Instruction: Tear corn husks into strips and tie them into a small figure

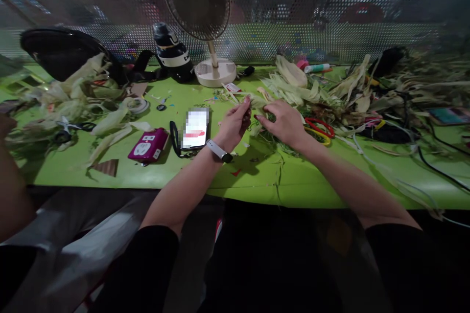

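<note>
My left hand [235,124], with a white watch [219,150] on its wrist, pinches a pale corn husk strip [257,101] above the green table [154,176]. My right hand [284,122] lies just to the right of it, fingers curled over the same bundle of husk strips. A heap of corn husks [293,83] sits right behind both hands. A phone [196,128] with a lit screen lies flat to the left of my left wrist.
A white desk fan [205,10] stands at the back, a dark bottle [172,54] beside it. A magenta power strip [148,145], more husks [73,93] and scissors [69,129] lie at left. Red and yellow rings [321,129], cables [436,156] and another phone [450,115] are at right. Another person's arm [11,181] shows at far left.
</note>
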The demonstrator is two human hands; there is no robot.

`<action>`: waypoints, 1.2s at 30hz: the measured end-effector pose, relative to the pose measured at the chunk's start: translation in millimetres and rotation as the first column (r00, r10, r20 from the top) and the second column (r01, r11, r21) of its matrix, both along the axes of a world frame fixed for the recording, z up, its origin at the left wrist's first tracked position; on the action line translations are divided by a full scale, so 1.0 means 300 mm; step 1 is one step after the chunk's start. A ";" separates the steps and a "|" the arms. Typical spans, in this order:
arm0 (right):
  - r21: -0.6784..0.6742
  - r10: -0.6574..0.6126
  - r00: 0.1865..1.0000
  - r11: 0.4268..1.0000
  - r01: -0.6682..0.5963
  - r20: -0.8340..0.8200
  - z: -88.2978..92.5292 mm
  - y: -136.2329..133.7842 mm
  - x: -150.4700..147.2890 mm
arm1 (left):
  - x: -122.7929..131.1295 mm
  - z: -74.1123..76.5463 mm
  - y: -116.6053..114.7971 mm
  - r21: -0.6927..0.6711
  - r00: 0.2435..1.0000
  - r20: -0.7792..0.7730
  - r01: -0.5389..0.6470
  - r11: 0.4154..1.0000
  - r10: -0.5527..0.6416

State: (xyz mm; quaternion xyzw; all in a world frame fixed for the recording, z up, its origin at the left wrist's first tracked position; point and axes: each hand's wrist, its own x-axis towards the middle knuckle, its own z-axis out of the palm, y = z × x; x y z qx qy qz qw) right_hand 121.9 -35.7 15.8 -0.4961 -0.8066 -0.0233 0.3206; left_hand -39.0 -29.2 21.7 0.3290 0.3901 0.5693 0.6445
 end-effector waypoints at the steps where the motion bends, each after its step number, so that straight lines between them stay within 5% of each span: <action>1: -0.024 0.011 1.000 1.000 -0.011 -0.009 0.000 0.000 -0.001 | 0.001 -0.002 0.000 0.007 1.000 -0.018 -0.009 1.000 0.009; 5: -0.090 0.014 1.000 0.996 -0.013 0.003 0.016 -0.022 -0.015 | 0.004 -0.016 0.002 0.100 0.987 -0.122 -0.097 0.990 0.108; 8: -0.019 -0.001 0.991 1.000 0.004 0.132 0.034 -0.055 -0.033 | 0.010 -0.023 -0.003 0.176 0.977 -0.138 -0.139 0.975 0.164; 13: 0.051 0.154 0.940 0.983 -0.178 0.305 0.053 -0.085 -0.047 | 0.025 -0.023 -0.023 0.252 0.975 -0.148 -0.126 0.959 0.167; 21: 0.017 0.305 0.913 0.947 -0.321 0.273 0.058 -0.060 -0.022 | 0.025 -0.036 -0.023 0.332 0.982 -0.141 -0.075 0.940 0.128; 30: 0.116 0.102 0.991 0.989 -0.092 -0.083 0.107 -0.034 0.040 | 0.019 -0.022 -0.024 0.291 0.976 -0.210 0.013 0.957 0.051; 36: 0.141 0.115 0.959 0.987 -0.080 -0.258 0.070 0.033 0.063 | 0.027 -0.024 -0.024 0.204 0.993 -0.108 0.073 0.976 -0.051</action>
